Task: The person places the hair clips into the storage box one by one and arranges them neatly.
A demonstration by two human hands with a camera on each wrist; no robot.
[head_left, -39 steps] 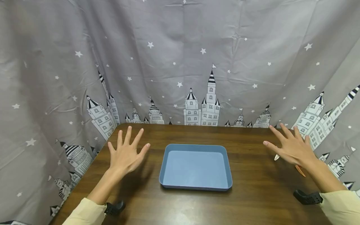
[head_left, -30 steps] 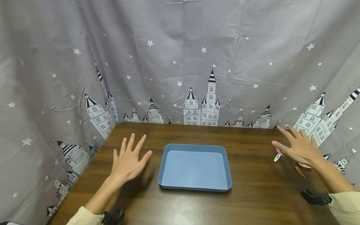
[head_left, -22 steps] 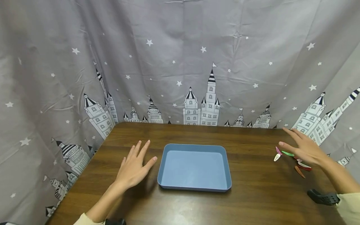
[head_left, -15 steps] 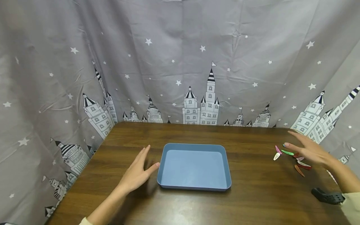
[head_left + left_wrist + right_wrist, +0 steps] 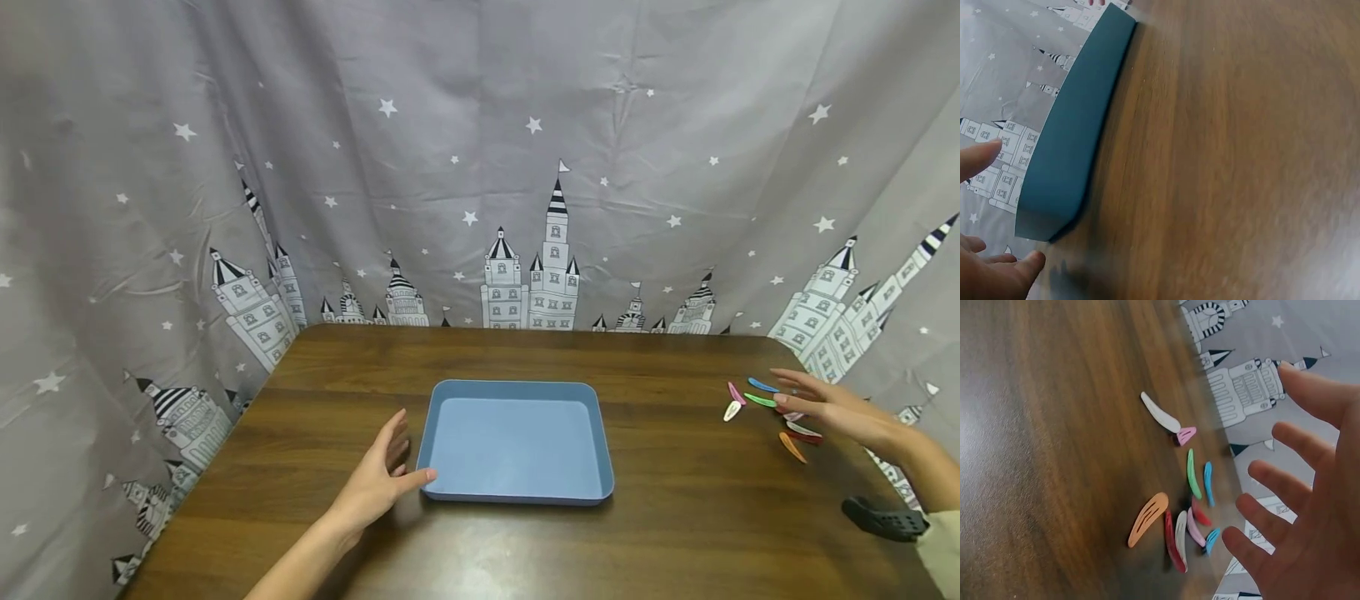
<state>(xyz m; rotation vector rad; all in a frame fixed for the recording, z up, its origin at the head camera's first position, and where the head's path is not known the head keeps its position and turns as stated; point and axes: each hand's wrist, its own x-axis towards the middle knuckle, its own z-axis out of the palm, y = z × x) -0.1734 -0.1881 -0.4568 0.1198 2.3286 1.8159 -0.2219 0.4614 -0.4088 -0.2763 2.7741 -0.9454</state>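
Observation:
A shallow blue tray (image 5: 517, 442) rests on the wooden table. My left hand (image 5: 371, 487) is at its left side, fingers relaxed, the thumb over the near-left rim; whether it touches cannot be told. In the left wrist view the fingers lie by a corner of the dark-looking tray (image 5: 1072, 125). My right hand (image 5: 862, 421) hovers over several snap hair clips, palm down and fingers loose, holding nothing. Among them are an orange hair clip (image 5: 1148, 519), a green hair clip (image 5: 1192, 475), a red hair clip (image 5: 1174, 540) and a white hair clip (image 5: 732, 411). The hand partly hides the pile in the head view.
The brown wooden table (image 5: 675, 517) ends at the back against a grey curtain (image 5: 420, 167) printed with castles and stars. A black wrist strap (image 5: 885, 518) sits on the right forearm by a pale yellow sleeve (image 5: 941, 554).
My left hand has moved right and down to the tray's left edge. The right hand has moved right and lower, bringing the hair clips into view. Both hands' spread fingers have relaxed.

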